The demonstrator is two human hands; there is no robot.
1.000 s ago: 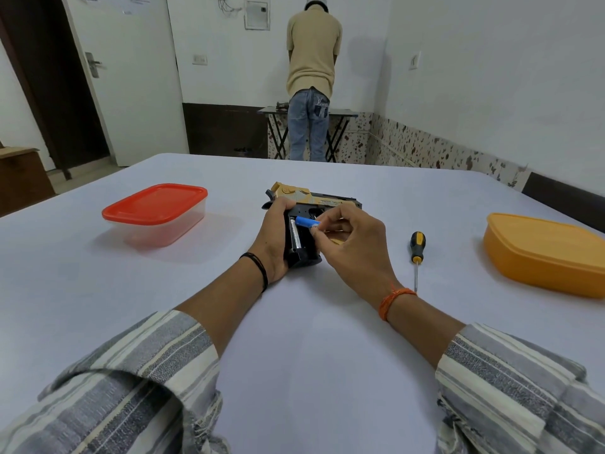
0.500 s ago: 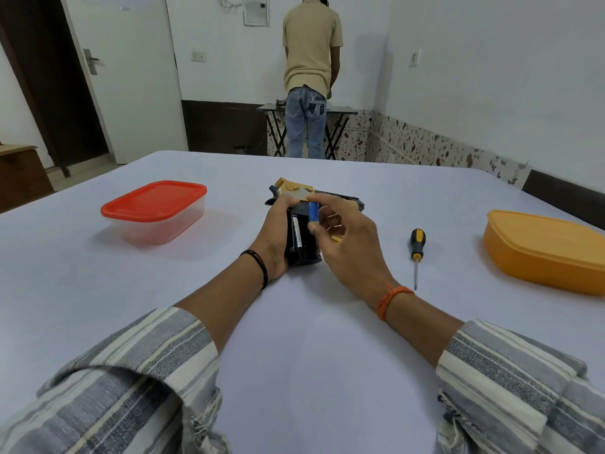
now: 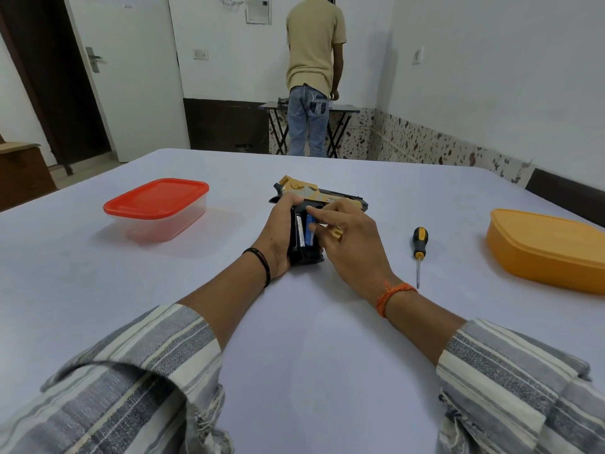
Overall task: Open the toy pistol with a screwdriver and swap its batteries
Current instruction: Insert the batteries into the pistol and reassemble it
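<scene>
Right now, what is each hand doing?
Left hand: grips the toy pistol by its handle.
Right hand: fingers pressing the blue battery into the handle.

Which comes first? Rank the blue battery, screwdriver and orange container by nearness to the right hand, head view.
1. Blue battery: under the right hand's fingers, in the pistol grip.
2. Screwdriver: on the table, to its right.
3. Orange container: far right.
</scene>
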